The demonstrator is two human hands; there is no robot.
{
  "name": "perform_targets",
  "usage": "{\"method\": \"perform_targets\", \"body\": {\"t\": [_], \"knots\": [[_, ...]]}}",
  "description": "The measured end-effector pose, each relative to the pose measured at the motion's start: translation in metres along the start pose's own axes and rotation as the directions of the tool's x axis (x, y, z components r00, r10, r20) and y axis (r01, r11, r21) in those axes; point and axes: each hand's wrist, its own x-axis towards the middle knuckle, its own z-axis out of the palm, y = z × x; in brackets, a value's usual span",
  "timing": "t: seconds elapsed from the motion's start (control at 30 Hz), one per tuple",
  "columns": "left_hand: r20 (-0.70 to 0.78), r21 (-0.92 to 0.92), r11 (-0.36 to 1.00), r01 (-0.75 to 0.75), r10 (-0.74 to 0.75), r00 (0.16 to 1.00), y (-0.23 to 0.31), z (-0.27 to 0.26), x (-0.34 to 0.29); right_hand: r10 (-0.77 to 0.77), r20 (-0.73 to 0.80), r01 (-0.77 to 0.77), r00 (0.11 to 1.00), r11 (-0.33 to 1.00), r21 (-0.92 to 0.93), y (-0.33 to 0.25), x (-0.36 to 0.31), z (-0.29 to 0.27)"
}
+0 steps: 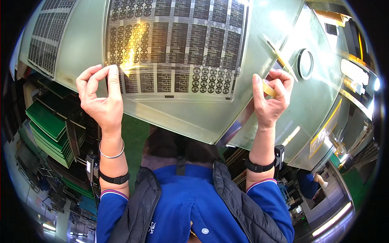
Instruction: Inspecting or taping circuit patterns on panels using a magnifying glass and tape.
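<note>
A large film sheet (170,69) printed with rows of black patterns lies on the greenish glass-like table top (178,115). My left hand (101,91) is at the sheet's lower left corner, with thumb and forefinger pinched together. What lies between those fingertips is too small to make out; a thin yellowish streak shows on the film beside them. To the right of the sheet, my right hand (272,97) is curled round a small yellowish roll of tape (268,88). A slim pale pen-like tool (280,58) lies just beyond that hand.
A second patterned film (50,36) lies at the far left. To the right rests a dark-rimmed ring (305,64). Green boards (48,129) are stacked on a rack below left. Another person (310,184) is at the lower right.
</note>
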Motion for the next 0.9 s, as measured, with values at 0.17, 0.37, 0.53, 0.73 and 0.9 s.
{"method": "perform_targets", "body": {"t": [0.17,0.37,0.53,0.73,0.9], "knots": [[-0.010,0.052,0.997,-0.048,0.049,0.999,-0.003,0.001,-0.001,-0.019,0.001,0.019,1.000,0.995,-0.095,-0.003,-0.001,0.004],[-0.153,0.309,0.950,0.039,0.010,0.988,0.001,0.000,0.000,-0.075,0.015,0.077,0.997,0.984,-0.163,-0.005,-0.002,0.007],[0.249,0.034,0.948,-0.317,0.299,0.921,0.012,-0.004,-0.017,-0.062,-0.001,0.062,0.998,0.993,-0.103,0.000,-0.002,0.004],[0.512,0.261,0.908,-0.329,0.158,0.844,0.051,0.011,-0.037,-0.076,0.006,0.076,0.997,0.994,-0.081,-0.003,0.000,0.004],[0.662,-0.046,0.905,-0.423,0.345,0.665,0.115,0.052,-0.058,-0.114,0.009,0.114,0.993,0.993,-0.029,0.001,0.004,0.003]]}}
